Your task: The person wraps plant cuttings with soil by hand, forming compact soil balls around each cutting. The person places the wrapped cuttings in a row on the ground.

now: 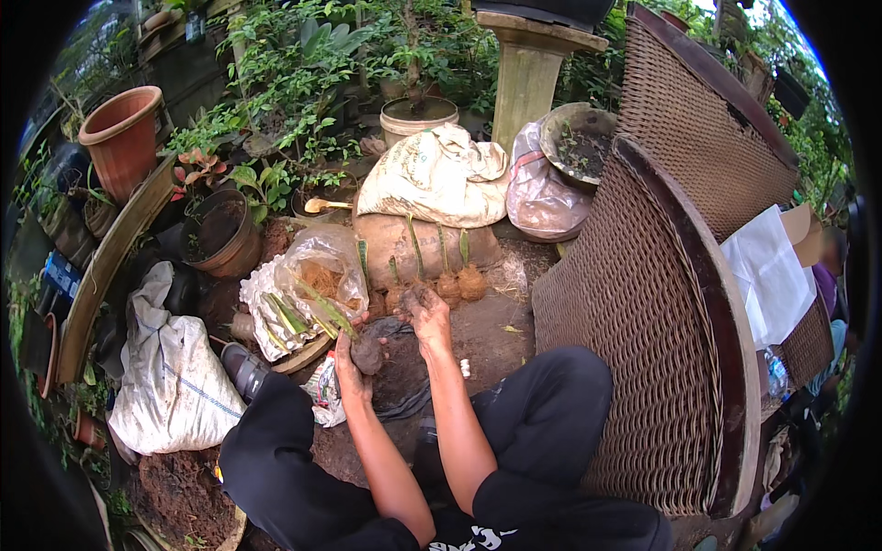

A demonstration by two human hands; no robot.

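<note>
My left hand [346,375] cups a dark ball of soil [368,355], from which a green snake-plant leaf [331,311] slants up to the left. To its right, my right hand [431,318] is raised apart from the ball. Its fingers are curled and soiled, and whether something small is in them is unclear. Just beyond stand several fibre-wrapped balls [472,283] with upright leaves, in a row against a brown sack [389,237]. Below my hands dark soil [403,379] lies on a black plastic sheet [408,406].
On the left are a clear plastic bag of coconut fibre [324,277], cut leaf pieces [286,315] and a white woven sack [179,392]. A small white spool [465,368] lies on the ground. Wicker chairs [641,330] stand close on the right; a person [827,282] is beyond them.
</note>
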